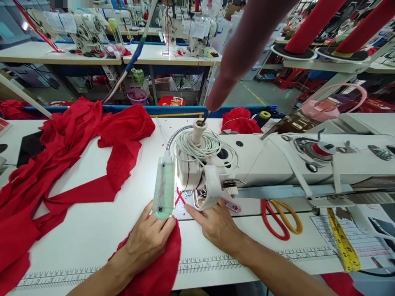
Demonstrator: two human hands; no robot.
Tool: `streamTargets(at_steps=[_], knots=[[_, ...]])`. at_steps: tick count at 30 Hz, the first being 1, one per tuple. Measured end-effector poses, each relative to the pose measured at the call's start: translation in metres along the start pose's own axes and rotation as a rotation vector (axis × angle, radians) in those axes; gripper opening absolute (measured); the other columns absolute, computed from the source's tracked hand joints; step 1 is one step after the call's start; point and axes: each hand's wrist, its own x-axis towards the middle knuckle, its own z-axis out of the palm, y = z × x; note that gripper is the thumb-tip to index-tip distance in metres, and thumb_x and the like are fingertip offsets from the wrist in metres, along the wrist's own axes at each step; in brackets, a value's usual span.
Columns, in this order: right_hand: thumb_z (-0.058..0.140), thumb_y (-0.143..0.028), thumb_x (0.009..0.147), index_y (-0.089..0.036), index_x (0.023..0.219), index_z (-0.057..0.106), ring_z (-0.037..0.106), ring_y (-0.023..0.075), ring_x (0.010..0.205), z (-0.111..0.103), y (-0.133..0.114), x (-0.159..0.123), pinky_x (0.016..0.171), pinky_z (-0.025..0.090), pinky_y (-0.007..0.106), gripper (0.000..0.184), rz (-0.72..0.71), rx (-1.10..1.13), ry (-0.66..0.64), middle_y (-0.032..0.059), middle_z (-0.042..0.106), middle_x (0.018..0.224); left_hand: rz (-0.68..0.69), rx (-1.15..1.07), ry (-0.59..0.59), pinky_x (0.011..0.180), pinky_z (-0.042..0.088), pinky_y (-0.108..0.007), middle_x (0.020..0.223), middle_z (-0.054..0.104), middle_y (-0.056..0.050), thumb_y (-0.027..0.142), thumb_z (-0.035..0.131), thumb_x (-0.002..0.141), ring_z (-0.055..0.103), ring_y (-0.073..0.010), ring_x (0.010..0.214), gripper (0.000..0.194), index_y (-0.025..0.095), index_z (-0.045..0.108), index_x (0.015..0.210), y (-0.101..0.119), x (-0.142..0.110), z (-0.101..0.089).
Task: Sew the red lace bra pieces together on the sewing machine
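Observation:
My left hand [149, 236] lies on a piece of red fabric [166, 257], its fingers bent and closed on the cloth. A translucent green lamp [164, 187] on a flexible neck hides some of those fingertips. My right hand [220, 226] is by the needle area of a white sewing machine [259, 160]. Its index finger stretches left and its tip touches crossed narrow red strips [179, 196] on the machine bed. The other fingers are partly hidden behind the machine head. Thin pale tubing [197, 148] is coiled on top of the head.
Crumpled red fabric [70, 152] spreads over the left side of the table. Scissors with red and orange handles [277, 218] lie right of my right hand. A yellow tape measure [343, 242] hangs at the front edge. A blurred reddish rod [237, 53] comes down from above.

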Motion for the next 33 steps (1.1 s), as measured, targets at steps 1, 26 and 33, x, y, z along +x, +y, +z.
streamTargets(at_steps=[1,26,33], knots=[[0.042,0.004,0.078,-0.017,0.113,0.070,0.050,0.0206,0.073,0.0001,0.0002,-0.0001,0.081,0.034,0.036,0.049,0.000,0.002,-0.005,0.0032,0.058,0.068,0.001,0.006,-0.001,0.097,0.049,-0.047,0.094,0.074,-0.009,-0.007,0.043,0.087,0.065,-0.0239,0.098,0.030,0.014,0.063,0.083,-0.0001,0.0000,0.0001],[0.048,0.004,0.069,-0.023,0.134,0.060,0.049,0.0224,0.081,-0.0008,0.0010,0.0030,0.084,0.034,0.037,0.071,0.020,-0.014,-0.119,0.0045,0.056,0.076,0.006,-0.007,-0.017,0.101,0.046,-0.048,0.098,0.074,-0.009,-0.007,0.041,0.088,0.065,-0.0232,0.102,0.031,0.013,0.064,0.087,-0.0009,0.0011,-0.0017],[0.049,0.004,0.075,-0.022,0.128,0.065,0.049,0.0212,0.080,0.0012,0.0005,0.0005,0.086,0.032,0.039,0.061,0.017,-0.042,-0.065,0.0049,0.058,0.077,0.000,-0.001,-0.022,0.104,0.044,-0.048,0.097,0.074,-0.009,-0.007,0.040,0.087,0.065,-0.0222,0.101,0.031,0.013,0.064,0.089,-0.0009,-0.0006,-0.0017]])
